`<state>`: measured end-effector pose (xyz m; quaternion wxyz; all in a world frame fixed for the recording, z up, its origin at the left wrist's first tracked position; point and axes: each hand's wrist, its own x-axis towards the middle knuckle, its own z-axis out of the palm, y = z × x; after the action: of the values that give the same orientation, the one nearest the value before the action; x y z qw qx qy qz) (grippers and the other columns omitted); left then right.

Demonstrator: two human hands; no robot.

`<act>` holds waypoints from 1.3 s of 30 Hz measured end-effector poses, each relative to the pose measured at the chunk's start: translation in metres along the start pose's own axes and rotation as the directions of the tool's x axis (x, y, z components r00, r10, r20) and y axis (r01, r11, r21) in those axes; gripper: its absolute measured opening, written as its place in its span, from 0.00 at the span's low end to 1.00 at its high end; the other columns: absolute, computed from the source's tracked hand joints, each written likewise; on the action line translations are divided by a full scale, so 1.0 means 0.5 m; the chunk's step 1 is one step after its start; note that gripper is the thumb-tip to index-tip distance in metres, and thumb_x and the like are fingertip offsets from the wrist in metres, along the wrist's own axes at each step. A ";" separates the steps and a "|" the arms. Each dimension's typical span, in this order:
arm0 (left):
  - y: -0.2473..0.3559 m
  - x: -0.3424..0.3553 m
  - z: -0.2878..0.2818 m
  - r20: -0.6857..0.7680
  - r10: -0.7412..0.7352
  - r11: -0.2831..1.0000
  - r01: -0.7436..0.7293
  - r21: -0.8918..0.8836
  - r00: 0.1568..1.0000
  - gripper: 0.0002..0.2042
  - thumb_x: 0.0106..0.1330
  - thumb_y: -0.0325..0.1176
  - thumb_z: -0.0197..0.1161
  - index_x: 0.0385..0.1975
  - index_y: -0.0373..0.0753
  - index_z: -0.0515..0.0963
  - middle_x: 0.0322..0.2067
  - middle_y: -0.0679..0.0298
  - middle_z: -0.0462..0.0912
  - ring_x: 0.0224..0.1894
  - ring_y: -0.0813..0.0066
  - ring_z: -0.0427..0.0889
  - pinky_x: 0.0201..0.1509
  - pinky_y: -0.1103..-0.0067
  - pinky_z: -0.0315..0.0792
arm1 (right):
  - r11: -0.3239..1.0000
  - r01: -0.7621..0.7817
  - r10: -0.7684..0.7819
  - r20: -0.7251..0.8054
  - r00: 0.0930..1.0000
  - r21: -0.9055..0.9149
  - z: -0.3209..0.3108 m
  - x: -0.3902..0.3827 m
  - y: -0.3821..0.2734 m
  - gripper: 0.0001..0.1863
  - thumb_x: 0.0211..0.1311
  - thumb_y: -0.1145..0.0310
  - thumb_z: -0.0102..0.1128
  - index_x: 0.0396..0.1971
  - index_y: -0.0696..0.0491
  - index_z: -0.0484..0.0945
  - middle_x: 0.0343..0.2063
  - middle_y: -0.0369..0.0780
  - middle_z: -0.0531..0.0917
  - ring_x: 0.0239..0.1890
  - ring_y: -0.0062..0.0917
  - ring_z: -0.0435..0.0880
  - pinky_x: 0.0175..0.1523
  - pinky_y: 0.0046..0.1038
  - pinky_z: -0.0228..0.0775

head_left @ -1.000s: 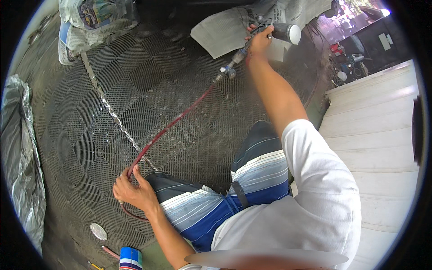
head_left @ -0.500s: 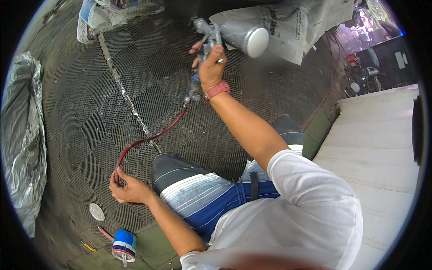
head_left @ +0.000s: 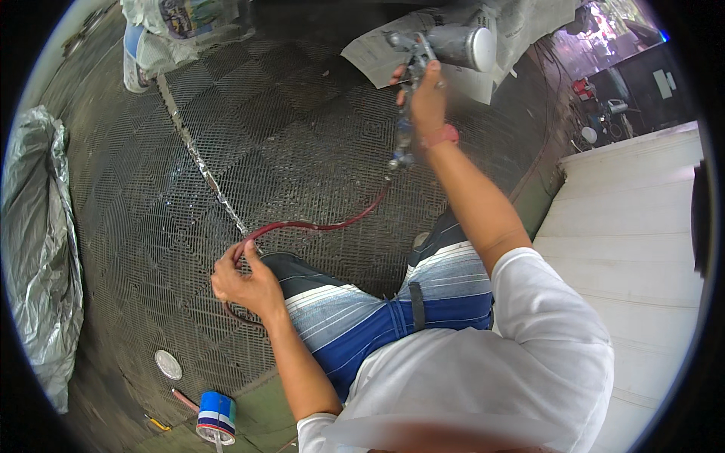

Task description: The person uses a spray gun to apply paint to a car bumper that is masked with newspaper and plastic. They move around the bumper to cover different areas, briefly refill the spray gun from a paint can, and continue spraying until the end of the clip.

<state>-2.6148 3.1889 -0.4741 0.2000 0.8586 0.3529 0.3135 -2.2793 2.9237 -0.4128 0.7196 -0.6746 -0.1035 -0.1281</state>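
The right hand (head_left: 427, 98) is closed tight around a spray gun (head_left: 423, 53), held up near the far edge of the grate floor (head_left: 302, 136). The gun's shiny cup (head_left: 464, 47) sits over some newspaper (head_left: 377, 53). A red hose (head_left: 325, 224) hangs from the gun and curves back to the left hand (head_left: 245, 281), which pinches it near the knee. A blue can (head_left: 217, 415) and a round lid (head_left: 168, 364) sit by the floor's near edge.
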 end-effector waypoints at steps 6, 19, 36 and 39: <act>0.019 0.004 0.046 0.070 0.157 0.987 -0.153 -0.056 0.985 0.15 0.72 0.48 0.72 0.39 0.41 0.87 0.35 0.73 0.86 0.41 0.71 0.79 0.63 0.64 0.62 | 0.983 -0.092 0.059 -0.201 0.978 -0.159 -0.177 0.117 -0.016 0.35 0.86 0.40 0.35 0.48 0.56 0.82 0.30 0.40 0.88 0.30 0.26 0.88 0.27 0.27 0.74; 0.017 0.014 -0.086 0.019 -0.016 0.985 0.019 -0.174 1.000 0.14 0.71 0.46 0.74 0.40 0.41 0.86 0.34 0.72 0.82 0.40 0.71 0.75 0.62 0.65 0.64 | 0.955 -0.054 -0.042 -0.311 0.950 -0.292 -0.242 0.214 -0.178 0.38 0.84 0.39 0.40 0.45 0.64 0.83 0.32 0.45 0.91 0.28 0.30 0.91 0.22 0.29 0.76; -0.043 0.011 -0.130 0.077 0.001 0.998 0.004 -0.070 0.997 0.12 0.73 0.43 0.73 0.43 0.40 0.86 0.37 0.69 0.87 0.44 0.69 0.80 0.64 0.64 0.66 | 0.993 -0.121 0.107 0.482 0.870 -0.003 0.084 -0.122 -0.303 0.36 0.86 0.40 0.39 0.67 0.58 0.77 0.35 0.42 0.89 0.33 0.23 0.89 0.23 0.21 0.74; -0.043 0.005 -0.124 0.118 0.002 0.995 0.009 -0.097 0.993 0.12 0.73 0.42 0.73 0.43 0.40 0.86 0.38 0.68 0.87 0.44 0.68 0.80 0.63 0.65 0.67 | 0.988 -0.152 0.154 0.419 0.895 -0.039 0.057 -0.084 -0.311 0.37 0.86 0.39 0.39 0.68 0.57 0.77 0.34 0.42 0.89 0.33 0.23 0.89 0.22 0.22 0.73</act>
<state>-2.6660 3.2126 -0.4405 0.2626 0.8641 0.3264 0.2789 -2.3688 2.9450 -0.2778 0.6864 -0.6942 -0.2026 0.0769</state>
